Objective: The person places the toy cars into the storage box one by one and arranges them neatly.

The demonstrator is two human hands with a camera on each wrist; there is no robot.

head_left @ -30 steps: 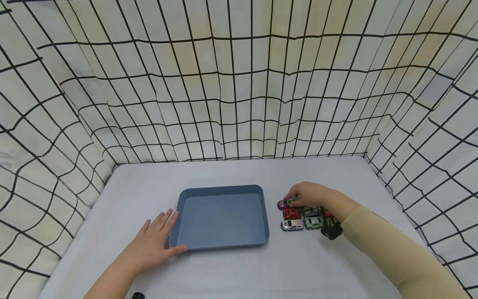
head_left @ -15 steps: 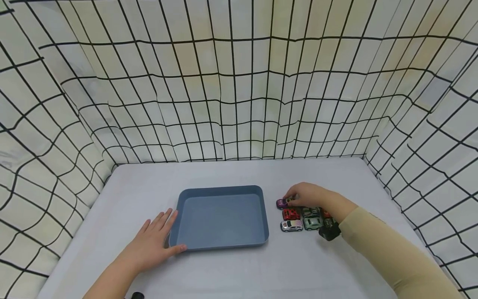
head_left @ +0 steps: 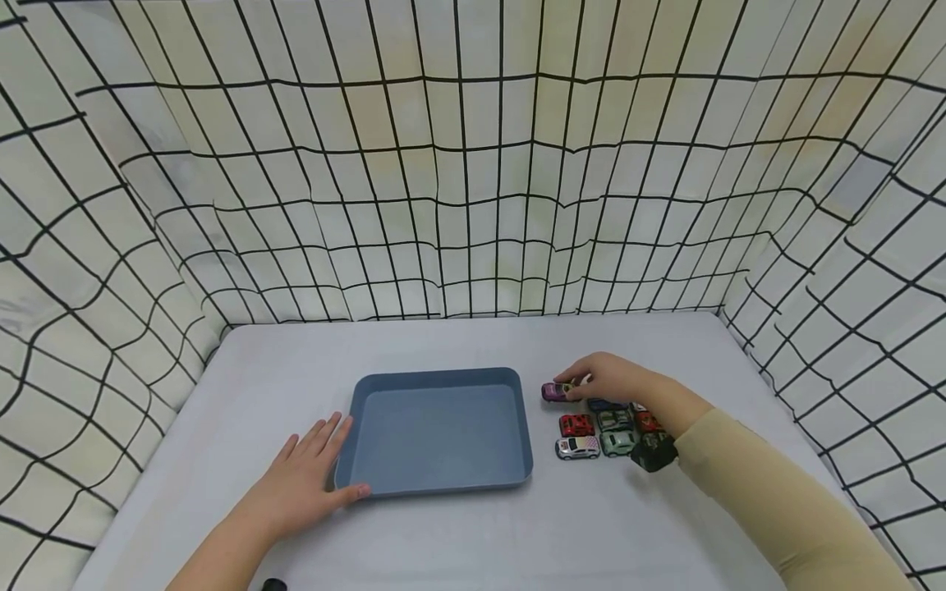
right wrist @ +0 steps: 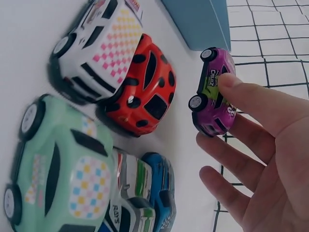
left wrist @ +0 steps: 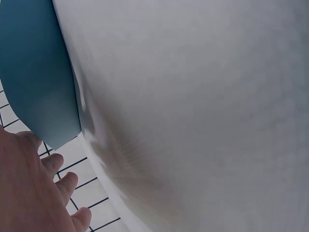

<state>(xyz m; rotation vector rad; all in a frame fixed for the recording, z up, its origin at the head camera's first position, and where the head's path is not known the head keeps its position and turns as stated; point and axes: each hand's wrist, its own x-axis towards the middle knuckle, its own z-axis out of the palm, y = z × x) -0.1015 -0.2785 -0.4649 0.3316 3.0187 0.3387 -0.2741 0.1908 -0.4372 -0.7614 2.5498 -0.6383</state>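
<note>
A purple toy car (head_left: 554,392) is pinched between the thumb and fingers of my right hand (head_left: 617,379), to the right of the blue-grey tray (head_left: 443,435). In the right wrist view the purple car (right wrist: 208,96) is held apart from the other cars, green lettering on its side. My left hand (head_left: 296,488) lies with spread fingers at the tray's left side, its thumb at the near left corner. Close by my right hand are a red black-spotted car (right wrist: 147,92), a white checkered car (right wrist: 104,53) and a mint-green car (right wrist: 63,164).
More toy cars, including a blue one (right wrist: 164,193) and a dark green one (head_left: 614,420), stand grouped under my right forearm. A black object (head_left: 654,453) sits below my right wrist. White cloth walls with black grid lines enclose the table (head_left: 443,542).
My right hand has moved the purple car slightly away from the group, up and left in the head view. A blue car shows beneath the hand now. The left hand stays put.
</note>
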